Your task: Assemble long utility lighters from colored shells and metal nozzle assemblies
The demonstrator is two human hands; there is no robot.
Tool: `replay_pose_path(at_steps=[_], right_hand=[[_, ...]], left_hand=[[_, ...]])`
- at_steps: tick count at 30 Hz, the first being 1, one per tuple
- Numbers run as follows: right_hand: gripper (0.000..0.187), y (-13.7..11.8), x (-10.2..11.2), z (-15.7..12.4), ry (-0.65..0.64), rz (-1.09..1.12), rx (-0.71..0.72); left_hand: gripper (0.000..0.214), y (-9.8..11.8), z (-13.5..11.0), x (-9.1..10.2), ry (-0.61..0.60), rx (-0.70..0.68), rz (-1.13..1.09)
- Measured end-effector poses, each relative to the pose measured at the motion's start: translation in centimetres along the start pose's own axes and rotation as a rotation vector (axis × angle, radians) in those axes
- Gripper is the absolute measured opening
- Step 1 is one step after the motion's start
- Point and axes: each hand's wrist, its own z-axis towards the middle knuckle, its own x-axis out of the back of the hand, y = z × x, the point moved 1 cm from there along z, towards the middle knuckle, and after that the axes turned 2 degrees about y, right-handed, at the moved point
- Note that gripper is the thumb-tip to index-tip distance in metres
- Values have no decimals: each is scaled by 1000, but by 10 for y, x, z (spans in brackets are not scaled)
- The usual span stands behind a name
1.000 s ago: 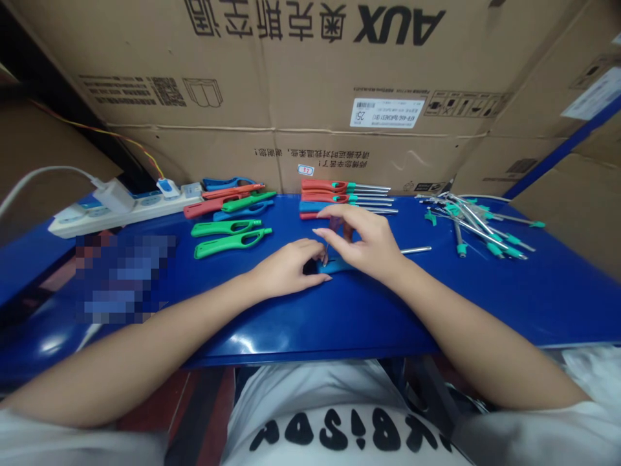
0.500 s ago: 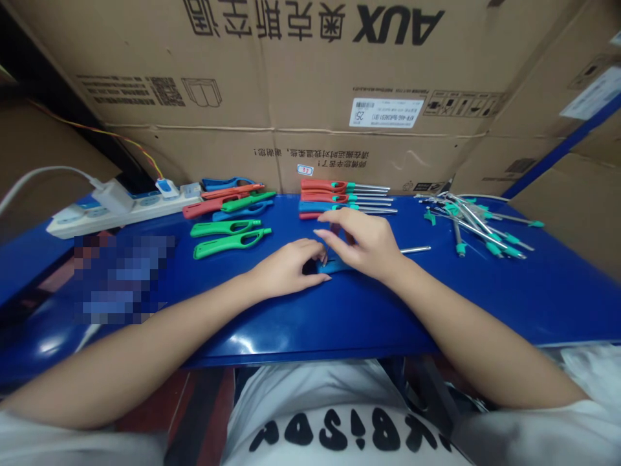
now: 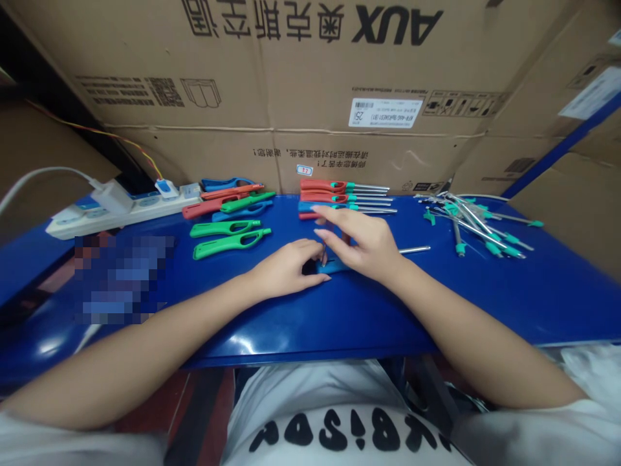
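Observation:
A blue lighter [image 3: 334, 266] with a long metal tube lies on the table in front of me, its tube pointing right. My left hand [image 3: 287, 266] is curled round the left end of its handle, thumb on the near side and fingers on the far side. Over the middle of the lighter hovers my right hand [image 3: 366, 243], thumb and forefinger stretched left with a gap between them. Its palm hides part of the lighter, and its lower fingers are out of sight. A thin, small piece shows by the left fingertips, too small to name.
Behind my hands several red and blue lighters with metal tubes [image 3: 323, 188] lie stacked. Green, red and blue handles [image 3: 228, 242] lie to the left, beside a white power strip [image 3: 140, 208]. Metal tubes with teal parts [image 3: 468, 217] are piled right. A cardboard sheet [image 3: 310, 97] stands behind.
My right thumb and forefinger have shifted very slightly to the left. My left hand and the lighter look the same.

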Motion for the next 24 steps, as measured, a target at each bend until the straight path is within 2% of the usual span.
replay_pose_path(at_steps=[4, 8, 11, 13, 17, 20, 24], right_hand=[[37, -3, -3, 2, -78, 245, -78], [21, -2, 0, 3, 22, 61, -2], [20, -2, 2, 2, 17, -74, 92], [24, -2, 2, 2, -19, -70, 83], [39, -4, -1, 2, -117, 146, -35], [31, -4, -1, 3, -102, 180, -64], [17, -3, 1, 4, -8, 8, 13]], left_hand=[[20, 1, 0, 1, -10, 13, -1], [21, 1, 0, 0, -1, 17, -8], [25, 1, 0, 0, 2, 25, 3], [24, 1, 0, 0, 2, 14, 6], [20, 1, 0, 1, 0, -10, -7], [20, 1, 0, 0, 4, -2, -14], [20, 0, 0, 0, 1, 13, -11]])
